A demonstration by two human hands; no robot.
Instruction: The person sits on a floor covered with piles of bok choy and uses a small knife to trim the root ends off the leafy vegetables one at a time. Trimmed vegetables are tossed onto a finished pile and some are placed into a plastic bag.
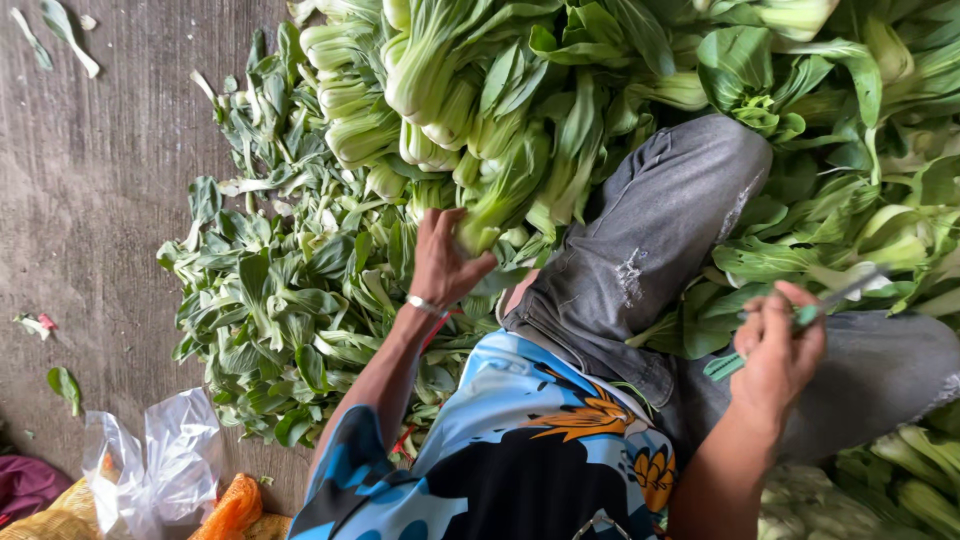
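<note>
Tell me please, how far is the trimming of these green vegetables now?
Done: a heap of loose cut leaves lies on the floor, which suggests that many heads are already trimmed. In hand: the left hand grips one head of bok choy, and the right hand holds a green-handled knife. Left: a big pile of whole heads remains; I cannot tell trimmed heads from untrimmed ones.

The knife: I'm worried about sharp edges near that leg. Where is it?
In the head view the knife is at the right, held in the right hand above the grey-jeaned leg, its blade pointing toward the bok choy pile.
</note>
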